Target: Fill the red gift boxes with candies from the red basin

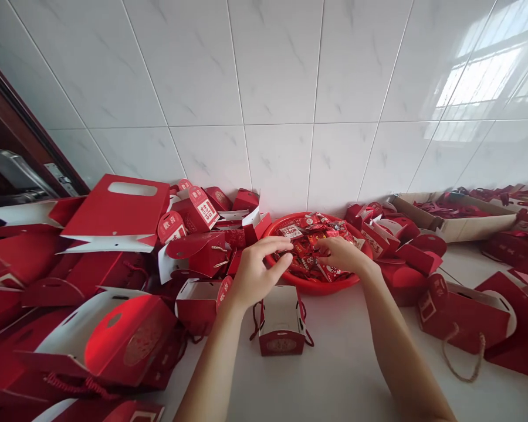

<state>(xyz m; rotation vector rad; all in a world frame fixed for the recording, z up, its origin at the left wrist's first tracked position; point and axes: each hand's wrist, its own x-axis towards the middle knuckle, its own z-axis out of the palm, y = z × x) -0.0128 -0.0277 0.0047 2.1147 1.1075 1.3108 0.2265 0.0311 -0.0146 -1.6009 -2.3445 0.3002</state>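
A round red plastic basket (319, 287) full of small wrapped sweets (305, 258) stands against the wall. Over the basket's left side, my left hand (261, 266) is open, thumb and fingers apart, with nothing in it. My right hand (341, 255) reaches in from the right, low over the sweets; its thumb and fingers are bent with a gap between them, and I see nothing held. Just in front of the basket, below my hands, a small red gift box (281, 344) stands with its top open, white inside, dark red cords at its sides.
Many red gift boxes (132, 334) are piled at the left, several open. More red boxes (409, 258) stand right of the basket, and one with a rope handle (464, 322) is nearer. A cardboard tray (475, 228) with dark red items sits far right. A tiled wall (277, 164) rises behind.
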